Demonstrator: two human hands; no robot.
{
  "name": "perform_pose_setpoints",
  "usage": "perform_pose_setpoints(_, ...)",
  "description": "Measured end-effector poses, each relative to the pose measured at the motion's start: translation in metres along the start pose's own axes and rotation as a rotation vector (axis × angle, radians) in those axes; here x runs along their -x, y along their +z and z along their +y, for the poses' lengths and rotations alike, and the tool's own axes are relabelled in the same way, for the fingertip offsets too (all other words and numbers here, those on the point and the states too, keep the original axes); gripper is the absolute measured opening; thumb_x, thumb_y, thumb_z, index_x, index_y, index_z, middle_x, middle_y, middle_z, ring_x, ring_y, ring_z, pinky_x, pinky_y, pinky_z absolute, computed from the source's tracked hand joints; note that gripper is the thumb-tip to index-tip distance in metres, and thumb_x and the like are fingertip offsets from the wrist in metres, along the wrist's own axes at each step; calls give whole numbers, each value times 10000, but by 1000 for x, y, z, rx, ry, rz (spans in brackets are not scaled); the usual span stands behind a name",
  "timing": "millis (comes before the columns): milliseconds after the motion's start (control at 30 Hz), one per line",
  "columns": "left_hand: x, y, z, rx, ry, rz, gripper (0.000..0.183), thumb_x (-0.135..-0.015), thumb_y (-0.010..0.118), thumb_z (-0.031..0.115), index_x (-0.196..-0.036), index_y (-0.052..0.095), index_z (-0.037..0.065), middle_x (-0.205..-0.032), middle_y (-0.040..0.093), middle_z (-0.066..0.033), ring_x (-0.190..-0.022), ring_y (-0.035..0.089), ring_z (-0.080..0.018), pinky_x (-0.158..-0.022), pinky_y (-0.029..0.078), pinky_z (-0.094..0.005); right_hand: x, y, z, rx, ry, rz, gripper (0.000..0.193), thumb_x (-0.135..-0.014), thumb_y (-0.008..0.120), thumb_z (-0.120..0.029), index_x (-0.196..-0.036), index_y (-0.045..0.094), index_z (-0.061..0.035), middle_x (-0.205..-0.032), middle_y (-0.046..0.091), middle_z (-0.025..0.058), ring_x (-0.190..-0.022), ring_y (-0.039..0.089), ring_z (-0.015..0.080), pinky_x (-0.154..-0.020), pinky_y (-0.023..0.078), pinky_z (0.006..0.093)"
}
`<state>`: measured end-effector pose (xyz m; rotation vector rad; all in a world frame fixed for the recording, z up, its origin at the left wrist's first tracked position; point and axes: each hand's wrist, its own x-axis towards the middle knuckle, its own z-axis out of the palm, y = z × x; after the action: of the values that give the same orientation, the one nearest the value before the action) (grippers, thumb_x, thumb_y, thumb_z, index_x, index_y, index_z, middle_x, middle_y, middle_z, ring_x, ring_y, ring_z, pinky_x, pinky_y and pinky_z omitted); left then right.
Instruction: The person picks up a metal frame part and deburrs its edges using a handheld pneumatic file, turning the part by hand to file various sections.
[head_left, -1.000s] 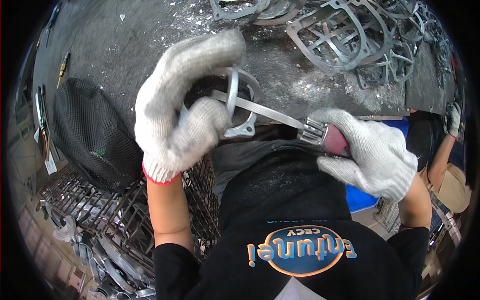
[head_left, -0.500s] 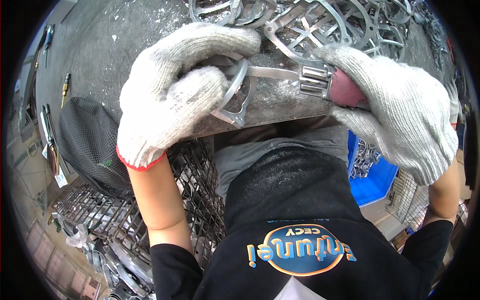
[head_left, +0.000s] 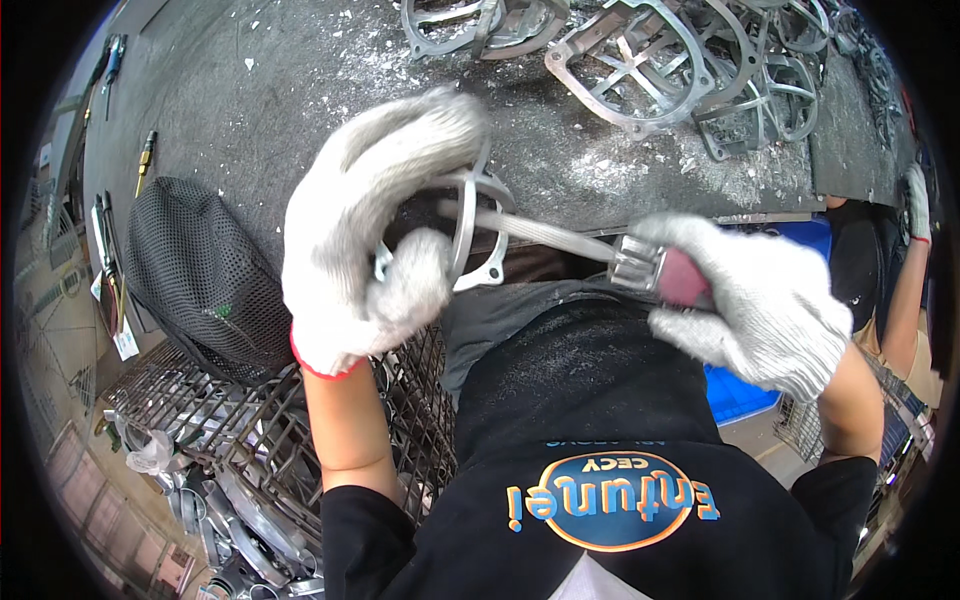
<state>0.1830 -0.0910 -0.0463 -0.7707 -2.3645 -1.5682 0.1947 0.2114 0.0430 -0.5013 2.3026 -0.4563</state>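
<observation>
And here the left grip (head_left: 345, 230) has its fingers curled over and its thumb tucked under, closed on a metal frame (head_left: 465, 230) at its right side, though the exact contact is hidden inside the glove. Over to the right grip (head_left: 755, 310), wrapped snugly about the maroon handle (head_left: 684, 280) of a flat-bladed tool (head_left: 555, 235); that blade spans the gap between the two grips and runs through the frame's opening, its far end lying near the left thumb. Whether it touches the metal, I can't tell: there's blur. Good form here, I'd judge, means a firm left grip, thumb clear of the blade's line, wrist straight behind the handle, blade flat to the metal, even pressure, no twisting. Beyond both grips lies the bench (head_left: 230, 110), dusted with pale flakes, loose frames (head_left: 630, 65) heaped well ahead; just left of the left grip slumps a black mesh bag (head_left: 200, 275), and below the right grip peeks a blue tub (head_left: 735, 392).
</observation>
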Motion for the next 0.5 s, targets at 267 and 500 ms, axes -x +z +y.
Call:
perform_pose_setpoints(267, 25, 14, 24, -452, 93, 7, 553, -601, 739, 115, -1147, 721, 31, -1203, 682, -237, -1123, 660, -447, -972, 530, -533, 9, 23, 10, -235, 84, -376, 674, -854, 717, -579, -1346, 550, -151, -971, 738, 184, -928, 719, 400, -797, 553, 448)
perform_pose_setpoints(500, 52, -9, 19, -157, -237, 190, 612, -743, 839, 162, -1290, 640, -27, -1370, 597, -235, -1294, 567, -429, -1114, 428, -503, 30, 22, 25, -275, 130, -160, 773, -716, 841, -451, -1372, 548, -165, -1029, 742, 137, -935, 744, 316, -818, 582, 371)
